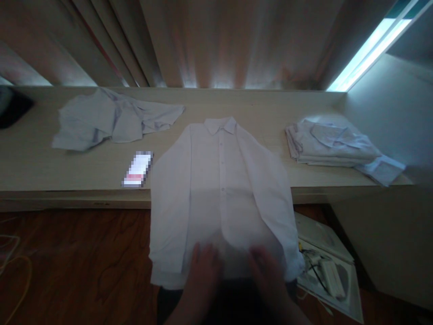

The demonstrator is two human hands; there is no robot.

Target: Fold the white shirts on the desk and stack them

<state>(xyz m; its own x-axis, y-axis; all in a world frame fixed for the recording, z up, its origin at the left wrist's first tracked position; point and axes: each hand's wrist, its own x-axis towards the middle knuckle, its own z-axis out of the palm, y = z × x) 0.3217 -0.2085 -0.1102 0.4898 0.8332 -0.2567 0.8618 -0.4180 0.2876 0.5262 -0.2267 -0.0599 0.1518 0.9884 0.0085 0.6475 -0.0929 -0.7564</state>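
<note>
- At far left, a dark object sits at the back of a pale ledge, cut off by the frame; below it, a yellow cord curves across a reddish-brown wooden floor.
- Next along, a crumpled white garment lies loosely spread near the ledge's back edge.
- A pixelated phone rests near the front edge, just beside the shirt's sleeve.
- A person's left hand, blurred, is at the lower front of a white shirt; whether its fingers grip the cloth cannot be told.
- At center, the buttoned shirt lies front up, collar on the ledge, sleeves down its sides, lower half extending past the front edge.
- The right hand, apart from the left, is at the lower front too, its grip equally unclear.
- Right of the shirt, a pale box on the floor contains white devices and dark cords.
- Above it, folded white clothes lie stacked on the ledge.
</note>
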